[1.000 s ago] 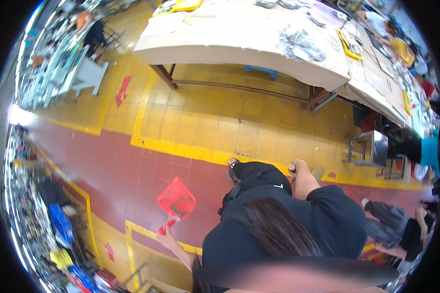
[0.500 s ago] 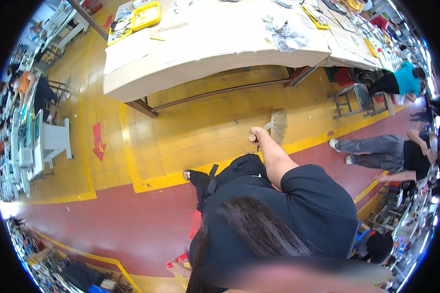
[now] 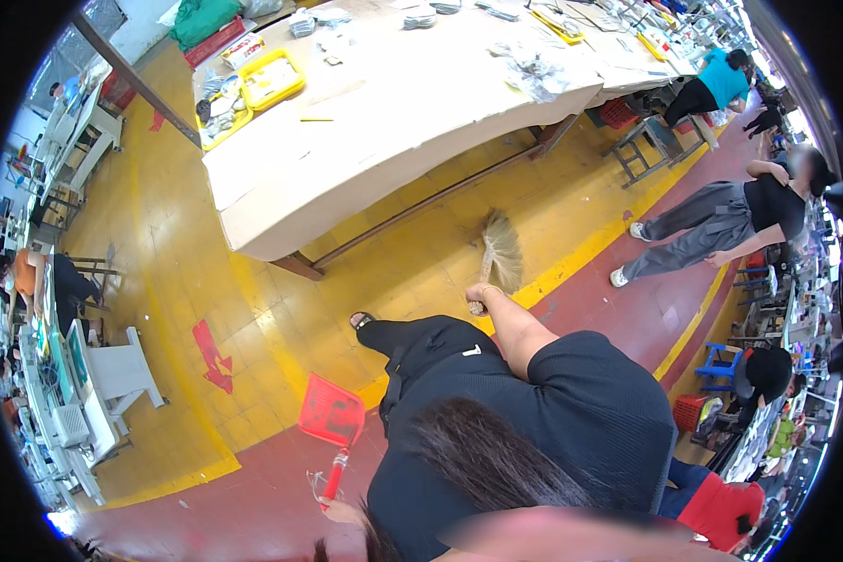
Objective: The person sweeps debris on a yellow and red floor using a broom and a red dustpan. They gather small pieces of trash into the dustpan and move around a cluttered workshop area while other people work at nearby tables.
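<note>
In my right hand (image 3: 483, 295) is the handle of a straw broom (image 3: 503, 251), the fingers wrapped round it. Its pale fanned bristles spread over the yellow floor, just in front of the long table. My left hand (image 3: 345, 511), low in the picture, grips the red handle of a dustpan (image 3: 332, 412). The pan is held out to my left and has dark marks or dirt on its face. Whether it touches the floor, I cannot tell.
A long covered table (image 3: 281, 211) stands ahead, bearing yellow trays (image 3: 272, 79) and plastic bags (image 3: 534, 73). To the right a person in black (image 3: 776, 208) stands on the red walkway. Stools (image 3: 642, 155) are beyond. Workbenches (image 3: 112, 370) line the left.
The dustpan has come up into view at my left, out from beside my body. The broom's bristles now show more fully, fanned ahead of my right hand. The whole view has turned.
</note>
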{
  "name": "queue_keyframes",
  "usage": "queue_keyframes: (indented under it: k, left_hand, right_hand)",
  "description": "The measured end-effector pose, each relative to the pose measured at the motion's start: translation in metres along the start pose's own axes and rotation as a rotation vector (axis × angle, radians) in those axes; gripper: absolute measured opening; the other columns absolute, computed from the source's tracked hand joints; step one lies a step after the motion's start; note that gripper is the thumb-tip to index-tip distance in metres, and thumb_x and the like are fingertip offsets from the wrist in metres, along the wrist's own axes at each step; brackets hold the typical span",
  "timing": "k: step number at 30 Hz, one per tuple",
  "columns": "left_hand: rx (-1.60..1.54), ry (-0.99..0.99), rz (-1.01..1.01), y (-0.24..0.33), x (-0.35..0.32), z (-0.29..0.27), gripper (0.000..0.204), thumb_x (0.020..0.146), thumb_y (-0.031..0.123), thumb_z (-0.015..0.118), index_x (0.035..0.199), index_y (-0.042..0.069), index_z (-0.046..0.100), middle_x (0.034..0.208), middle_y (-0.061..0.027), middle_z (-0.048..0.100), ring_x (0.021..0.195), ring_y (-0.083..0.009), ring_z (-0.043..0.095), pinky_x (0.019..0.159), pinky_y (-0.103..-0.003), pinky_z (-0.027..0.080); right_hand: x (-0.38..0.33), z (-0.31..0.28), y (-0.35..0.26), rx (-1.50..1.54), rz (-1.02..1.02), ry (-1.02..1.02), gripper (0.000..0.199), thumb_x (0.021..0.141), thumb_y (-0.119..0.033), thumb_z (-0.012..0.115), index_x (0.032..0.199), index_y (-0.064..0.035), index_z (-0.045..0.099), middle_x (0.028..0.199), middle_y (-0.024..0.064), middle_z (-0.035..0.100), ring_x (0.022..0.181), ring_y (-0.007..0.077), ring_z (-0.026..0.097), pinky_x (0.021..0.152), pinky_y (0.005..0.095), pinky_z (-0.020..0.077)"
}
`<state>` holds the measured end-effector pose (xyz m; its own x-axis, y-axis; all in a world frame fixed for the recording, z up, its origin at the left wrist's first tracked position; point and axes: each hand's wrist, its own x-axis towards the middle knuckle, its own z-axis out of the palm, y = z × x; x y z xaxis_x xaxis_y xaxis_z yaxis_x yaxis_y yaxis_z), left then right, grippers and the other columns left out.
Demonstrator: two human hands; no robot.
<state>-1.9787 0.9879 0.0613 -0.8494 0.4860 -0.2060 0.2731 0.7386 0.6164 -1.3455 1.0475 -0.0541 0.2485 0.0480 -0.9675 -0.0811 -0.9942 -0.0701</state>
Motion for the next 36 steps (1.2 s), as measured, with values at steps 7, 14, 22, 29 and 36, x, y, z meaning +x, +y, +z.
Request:
queue_keyframes:
  k: [7,14,22,29,36]
  left_hand:
    - [0.256,0.261,0.174,0.101,0.117,0.028,0.044,0.08,0.034,0.062,0.107,0.002,0.048,0.082,-0.0136,0.057,0.063,-0.022,0.058,0.041,-0.031,0.049]
    - [-0.567,-0.375,-0.22,0.2,0.264,0.04,0.047,0.08,0.038,0.061,0.11,0.005,0.046,0.087,-0.013,0.057,0.065,-0.0225,0.058,0.043,-0.03,0.049]
    - [-0.782,-0.792,-0.445,0.273,0.426,0.109,0.048,0.08,0.04,0.06,0.114,0.009,0.045,0.095,-0.0093,0.055,0.077,-0.0225,0.056,0.056,-0.031,0.052]
    - [-0.691,-0.705,-0.393,0.384,0.496,0.154,0.033,0.083,0.026,0.056,0.106,0.005,0.047,0.098,-0.0098,0.049,0.09,-0.0233,0.051,0.076,-0.039,0.05]
    - [-0.045,-1.011,0.503,0.445,0.563,0.13,0.054,0.075,0.002,0.056,0.125,0.003,0.037,0.117,-0.0087,0.042,0.107,-0.0224,0.043,0.077,-0.038,0.047]
  right_hand:
    - [0.016,0.062,-0.09,-0.024,-0.005,0.11,0.016,0.076,-0.01,0.046,0.086,-0.0018,0.056,0.072,0.0136,0.06,0.058,0.0215,0.06,0.048,0.039,0.0492]
    - [-0.024,0.099,-0.196,-0.065,0.032,-0.035,0.019,0.075,-0.008,0.044,0.084,0.0004,0.059,0.069,0.0149,0.061,0.052,0.0231,0.059,0.046,0.0406,0.0479]
    - [-0.057,0.171,-0.254,0.043,0.037,0.123,0.019,0.072,-0.011,0.048,0.079,-0.0029,0.064,0.081,0.0154,0.064,0.07,0.0251,0.063,0.062,0.0386,0.0495]
    - [-0.089,0.278,-0.287,-0.056,0.063,0.196,0.023,0.071,-0.01,0.051,0.088,0.0005,0.064,0.079,0.0165,0.064,0.07,0.0251,0.065,0.058,0.0384,0.052]
    - [-0.136,0.422,-0.37,-0.056,-0.038,0.217,0.024,0.075,-0.014,0.051,0.09,-0.0013,0.065,0.085,0.0154,0.065,0.072,0.0239,0.065,0.062,0.0357,0.0525]
